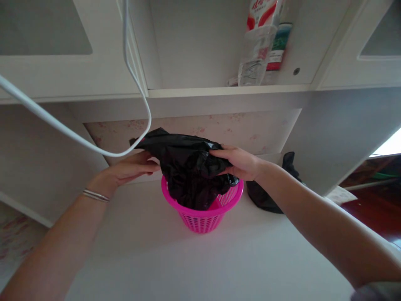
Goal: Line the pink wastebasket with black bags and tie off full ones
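A black plastic bag (pixel 191 167) bunches up inside and above a bright pink plastic basket (pixel 202 219) with perforated sides. My left hand (pixel 134 167) grips the bag's left edge, its thumb below and the other fingers partly hidden behind the plastic. On the other side, my right hand (pixel 238 161) pinches the bag's right edge above the basket rim. The lower part of the bag hangs into the basket, and some of the pink inner wall shows beside it.
The basket stands on a white surface (pixel 200 267) under a cabinet shelf (pixel 225 88). A clear bottle (pixel 255 54) and a green-and-red can (pixel 278 48) stand on that shelf. A white cable (pixel 78 140) loops across the left foreground. Behind my right forearm lies a black item (pixel 263 198).
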### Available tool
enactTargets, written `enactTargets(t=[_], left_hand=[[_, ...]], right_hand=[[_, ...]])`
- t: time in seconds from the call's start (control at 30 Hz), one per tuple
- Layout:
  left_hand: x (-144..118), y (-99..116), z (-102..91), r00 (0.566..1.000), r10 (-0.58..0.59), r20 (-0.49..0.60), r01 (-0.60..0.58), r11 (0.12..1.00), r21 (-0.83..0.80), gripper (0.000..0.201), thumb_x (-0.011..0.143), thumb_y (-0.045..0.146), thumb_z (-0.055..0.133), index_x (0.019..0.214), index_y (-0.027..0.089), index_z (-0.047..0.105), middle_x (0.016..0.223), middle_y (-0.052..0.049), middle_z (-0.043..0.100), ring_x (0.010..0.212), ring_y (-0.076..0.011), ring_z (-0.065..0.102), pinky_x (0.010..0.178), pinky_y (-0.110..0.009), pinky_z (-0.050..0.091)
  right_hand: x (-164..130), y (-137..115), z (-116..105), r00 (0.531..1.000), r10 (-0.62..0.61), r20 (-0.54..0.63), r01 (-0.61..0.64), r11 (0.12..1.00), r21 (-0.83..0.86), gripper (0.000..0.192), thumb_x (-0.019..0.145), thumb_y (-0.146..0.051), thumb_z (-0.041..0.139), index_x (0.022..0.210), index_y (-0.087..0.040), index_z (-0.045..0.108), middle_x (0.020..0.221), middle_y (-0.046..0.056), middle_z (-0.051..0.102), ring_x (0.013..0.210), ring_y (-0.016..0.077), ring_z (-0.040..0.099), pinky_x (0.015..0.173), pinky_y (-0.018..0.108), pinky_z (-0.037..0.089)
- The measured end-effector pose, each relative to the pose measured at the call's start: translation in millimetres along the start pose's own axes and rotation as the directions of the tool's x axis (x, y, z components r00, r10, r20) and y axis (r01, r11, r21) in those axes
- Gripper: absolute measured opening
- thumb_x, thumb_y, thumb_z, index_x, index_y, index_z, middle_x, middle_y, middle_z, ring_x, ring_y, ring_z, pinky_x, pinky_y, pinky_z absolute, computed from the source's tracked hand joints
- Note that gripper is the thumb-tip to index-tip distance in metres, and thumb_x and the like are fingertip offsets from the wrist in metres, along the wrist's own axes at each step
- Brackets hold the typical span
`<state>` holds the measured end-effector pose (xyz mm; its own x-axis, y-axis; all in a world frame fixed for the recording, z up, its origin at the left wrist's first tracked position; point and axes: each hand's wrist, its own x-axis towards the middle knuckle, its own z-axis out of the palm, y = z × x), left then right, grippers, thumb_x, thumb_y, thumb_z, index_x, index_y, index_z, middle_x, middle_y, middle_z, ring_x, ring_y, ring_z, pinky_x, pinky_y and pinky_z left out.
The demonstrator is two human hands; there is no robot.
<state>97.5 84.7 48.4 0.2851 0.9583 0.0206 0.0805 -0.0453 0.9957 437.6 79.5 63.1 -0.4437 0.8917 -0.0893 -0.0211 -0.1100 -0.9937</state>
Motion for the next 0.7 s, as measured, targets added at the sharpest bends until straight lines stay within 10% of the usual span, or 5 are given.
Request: enactTargets(t=[0.2,0.47,0.7], left_hand=[[-27,-23,-24.0,0.987,-0.092,-0.135,0.07,0.985,-0.156,0.063,0.069,0.078,0.075,0.102,0.024,0.075,0.123,-0.012,0.073,0.081,-0.0206,0.067,0.055,-0.025,0.05],[-16,-14,-13.2,0.942,-0.196,-0.271,0.077,0.915,-0.396,0.068,0.085,0.084,0.048,0.091,0.021,0.072,0.08,-0.004,0.074,0.059,-0.0146,0.064,0.039,-0.019,0.042],[-9,-8,29.6,0.916,-0.272,-0.294,0.126,0.892,-0.435,0.01,0.086,0.007,0.067,0.088,0.016,0.07,0.06,0.001,0.067,0.044,-0.0092,0.057,0.038,-0.015,0.049]], right_hand=[[28,26,13,0.982,0.143,0.124,-0.097,0.943,-0.319,0.039,0.088,-0.042,0.069,0.122,-0.021,0.066,0.119,0.011,0.075,0.105,0.0254,0.07,0.082,0.043,0.062],[-11,2,-9,0.994,0.089,0.057,-0.021,0.7,-0.714,0.009,0.075,-0.028,0.072,0.071,-0.02,0.074,0.075,0.002,0.072,0.07,0.0187,0.061,0.066,0.031,0.05],[-50,-23,-39,0.994,0.074,0.085,0.048,0.398,-0.916,0.019,0.082,-0.032,0.062,0.086,-0.022,0.077,0.078,0.002,0.074,0.074,0.0225,0.066,0.067,0.031,0.05]])
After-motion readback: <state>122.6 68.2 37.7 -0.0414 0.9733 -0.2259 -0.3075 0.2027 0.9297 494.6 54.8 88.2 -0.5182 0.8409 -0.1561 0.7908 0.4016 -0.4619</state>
